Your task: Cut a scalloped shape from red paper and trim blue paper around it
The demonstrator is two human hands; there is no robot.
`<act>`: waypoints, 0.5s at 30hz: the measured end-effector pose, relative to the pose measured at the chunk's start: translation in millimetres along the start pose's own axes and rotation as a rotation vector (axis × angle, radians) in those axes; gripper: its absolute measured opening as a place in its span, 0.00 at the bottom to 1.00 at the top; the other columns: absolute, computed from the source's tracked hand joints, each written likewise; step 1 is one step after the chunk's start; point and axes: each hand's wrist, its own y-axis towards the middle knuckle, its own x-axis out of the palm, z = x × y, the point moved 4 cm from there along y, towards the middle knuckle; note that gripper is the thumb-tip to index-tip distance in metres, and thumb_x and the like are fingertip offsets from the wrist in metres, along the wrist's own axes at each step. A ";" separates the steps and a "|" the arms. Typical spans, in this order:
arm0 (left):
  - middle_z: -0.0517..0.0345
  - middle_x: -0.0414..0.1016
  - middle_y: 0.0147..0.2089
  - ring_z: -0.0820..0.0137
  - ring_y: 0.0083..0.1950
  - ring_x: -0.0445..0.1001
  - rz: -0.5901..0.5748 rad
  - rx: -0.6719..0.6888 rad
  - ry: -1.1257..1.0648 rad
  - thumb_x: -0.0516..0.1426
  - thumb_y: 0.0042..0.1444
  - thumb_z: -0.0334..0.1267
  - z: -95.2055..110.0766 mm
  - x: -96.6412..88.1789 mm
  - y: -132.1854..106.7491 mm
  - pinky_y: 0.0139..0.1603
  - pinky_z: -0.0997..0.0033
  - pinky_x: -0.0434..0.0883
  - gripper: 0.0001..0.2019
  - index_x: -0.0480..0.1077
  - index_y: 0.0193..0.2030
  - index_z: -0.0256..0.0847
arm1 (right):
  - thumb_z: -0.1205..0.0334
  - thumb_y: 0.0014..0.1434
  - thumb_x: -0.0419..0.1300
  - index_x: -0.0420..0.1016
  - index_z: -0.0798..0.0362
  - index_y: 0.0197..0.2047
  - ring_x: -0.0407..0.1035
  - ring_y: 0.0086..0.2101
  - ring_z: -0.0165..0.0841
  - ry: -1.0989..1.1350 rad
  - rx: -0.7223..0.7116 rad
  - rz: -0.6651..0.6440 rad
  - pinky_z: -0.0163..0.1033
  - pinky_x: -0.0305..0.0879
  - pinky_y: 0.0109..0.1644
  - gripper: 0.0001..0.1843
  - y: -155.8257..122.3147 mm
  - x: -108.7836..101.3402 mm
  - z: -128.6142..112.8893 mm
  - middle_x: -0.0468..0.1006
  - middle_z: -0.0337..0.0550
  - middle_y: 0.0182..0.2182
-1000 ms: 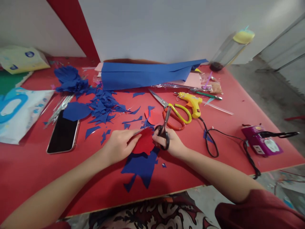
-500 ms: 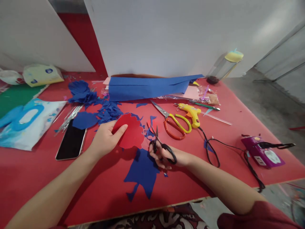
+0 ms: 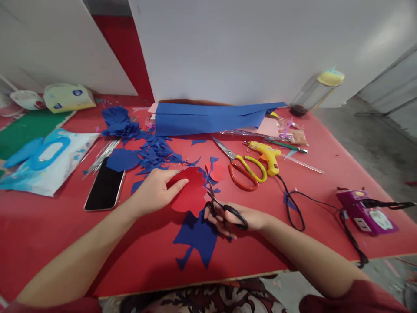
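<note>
Between the thumb and fingers of my left hand [image 3: 159,190] is a red paper cutout [image 3: 189,193] with a scalloped edge. My right hand [image 3: 228,219] has its fingers through the handles of small black-handled scissors [image 3: 235,217]. Their blades are parted and lie at the cutout's right edge. Below both hands a dark blue paper offcut [image 3: 197,239] rests on the table. A small red paper scrap [image 3: 217,171] and blue snippets are just beyond the scissors' tips.
Large scissors with red and yellow handles [image 3: 243,169] lie beside a yellow glue gun [image 3: 269,156], its cord trailing toward a purple box [image 3: 366,211]. To the left are a phone [image 3: 103,189], a wipes pack [image 3: 48,163] and blue paper petals [image 3: 122,160]. Folded blue paper [image 3: 208,119] lies behind.
The red cutout has turned in my left hand and sits lower, closer to the scissors. The whole view has shifted slightly, with table objects appearing farther right.
</note>
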 end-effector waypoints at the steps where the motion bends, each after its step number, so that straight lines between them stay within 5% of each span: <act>1: 0.58 0.74 0.23 0.71 0.25 0.69 -0.005 0.009 0.006 0.49 0.56 0.44 0.1 0.6 -0.6 0.27 0.74 0.66 0.17 0.71 0.28 0.34 | 0.36 0.50 0.55 0.62 0.58 0.43 0.60 0.19 0.20 -0.009 -0.003 -0.007 0.29 0.60 0.18 0.32 -0.1 0.3 -0.6 0.59 0.33 0.27; 15: 0.61 0.71 0.20 0.73 0.22 0.66 -0.076 0.034 -0.011 0.50 0.55 0.43 4.0 8.0 -2.0 0.23 0.76 0.62 0.15 0.73 0.27 0.35 | 0.36 0.51 0.53 0.63 0.58 0.41 0.58 0.18 0.19 -0.054 -0.022 -0.032 0.28 0.59 0.18 0.30 -0.1 1.2 -1.2 0.58 0.33 0.26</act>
